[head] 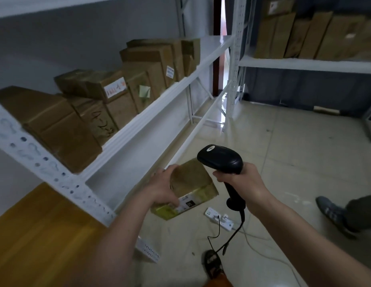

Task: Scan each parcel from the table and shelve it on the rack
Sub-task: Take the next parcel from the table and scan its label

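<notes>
My left hand grips a small brown cardboard parcel with a white label on its near side, held in the air in front of the white rack. My right hand holds a black handheld barcode scanner by its handle, its head just to the right of the parcel and above it. The rack's middle shelf carries several brown parcels in a row. The lower shelf beside the held parcel is bare.
A wooden table corner lies at lower left. A white power strip and the scanner's cable lie on the tiled floor. Another person's shoe is at right. A second rack with parcels stands at the back right.
</notes>
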`<state>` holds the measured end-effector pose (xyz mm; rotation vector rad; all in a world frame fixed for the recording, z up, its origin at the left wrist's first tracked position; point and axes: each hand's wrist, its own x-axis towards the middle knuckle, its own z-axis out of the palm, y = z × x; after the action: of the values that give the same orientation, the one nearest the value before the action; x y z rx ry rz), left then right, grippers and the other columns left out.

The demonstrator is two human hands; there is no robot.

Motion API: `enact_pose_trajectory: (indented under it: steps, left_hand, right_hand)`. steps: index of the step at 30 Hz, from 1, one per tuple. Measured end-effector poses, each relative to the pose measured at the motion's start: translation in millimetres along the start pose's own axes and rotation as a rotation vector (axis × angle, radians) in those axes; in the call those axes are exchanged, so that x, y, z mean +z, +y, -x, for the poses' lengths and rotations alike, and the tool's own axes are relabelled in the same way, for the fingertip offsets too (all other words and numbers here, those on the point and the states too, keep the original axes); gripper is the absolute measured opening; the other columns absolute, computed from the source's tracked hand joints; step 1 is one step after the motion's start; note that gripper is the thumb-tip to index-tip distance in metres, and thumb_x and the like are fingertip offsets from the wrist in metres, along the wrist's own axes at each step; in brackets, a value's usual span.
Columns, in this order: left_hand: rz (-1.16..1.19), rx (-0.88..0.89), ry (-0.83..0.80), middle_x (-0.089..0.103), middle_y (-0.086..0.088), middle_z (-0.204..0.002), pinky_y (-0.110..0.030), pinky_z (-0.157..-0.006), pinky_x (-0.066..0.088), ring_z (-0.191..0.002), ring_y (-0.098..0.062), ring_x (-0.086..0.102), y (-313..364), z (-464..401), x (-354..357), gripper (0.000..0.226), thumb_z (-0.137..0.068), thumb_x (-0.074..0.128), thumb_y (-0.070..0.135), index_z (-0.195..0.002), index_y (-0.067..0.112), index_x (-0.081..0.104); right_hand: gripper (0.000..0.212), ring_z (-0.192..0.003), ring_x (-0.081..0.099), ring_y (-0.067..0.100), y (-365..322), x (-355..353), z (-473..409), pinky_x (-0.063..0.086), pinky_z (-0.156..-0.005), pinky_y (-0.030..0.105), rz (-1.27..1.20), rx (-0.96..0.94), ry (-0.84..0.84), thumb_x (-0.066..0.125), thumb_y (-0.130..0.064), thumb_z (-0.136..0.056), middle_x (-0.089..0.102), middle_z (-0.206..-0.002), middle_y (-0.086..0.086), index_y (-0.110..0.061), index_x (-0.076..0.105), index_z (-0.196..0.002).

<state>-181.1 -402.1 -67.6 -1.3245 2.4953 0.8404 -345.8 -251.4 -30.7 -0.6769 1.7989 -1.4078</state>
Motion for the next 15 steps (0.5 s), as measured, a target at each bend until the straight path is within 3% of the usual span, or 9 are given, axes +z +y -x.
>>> enact_pose_trajectory:
  steps: [7, 11, 15]
  left_hand:
    - [0.124, -0.045, 0.169, 0.032, -0.003, -0.142, -0.05, -0.106, 0.04, -0.132, -0.029, 0.03, 36, -92, -40, 0.115, -0.061, 0.086, 0.033, -0.15, 0.04, 0.012]
    - [0.284, -0.072, 0.3, 0.036, -0.006, -0.139, -0.043, -0.103, 0.042, -0.129, -0.026, 0.034, 56, -134, -76, 0.111, -0.065, 0.083, 0.039, -0.151, 0.038, 0.011]
    - [0.38, -0.05, 0.387, 0.032, -0.005, -0.146, -0.045, -0.106, 0.039, -0.135, -0.025, 0.031, 81, -172, -116, 0.112, -0.067, 0.079, 0.046, -0.151, 0.042, 0.004]
  right_hand:
    - [0.017, -0.073, 0.061, 0.023, -27, -15, -104, 0.048, -0.063, 0.026, -0.007, -0.016, 0.02, 0.072, 0.001, -0.078, 0.066, -0.076, 0.013, -0.014, 0.065, -0.078]
    - [0.01, -0.077, 0.061, 0.029, -58, -18, -170, 0.049, -0.071, 0.033, -0.032, -0.038, 0.05, 0.075, -0.002, -0.076, 0.067, -0.091, 0.03, -0.007, 0.067, -0.079]
    - [0.013, -0.081, 0.065, 0.034, -87, -27, -220, 0.052, -0.076, 0.039, -0.075, -0.091, 0.027, 0.076, -0.002, -0.075, 0.068, -0.09, 0.027, -0.008, 0.069, -0.083]
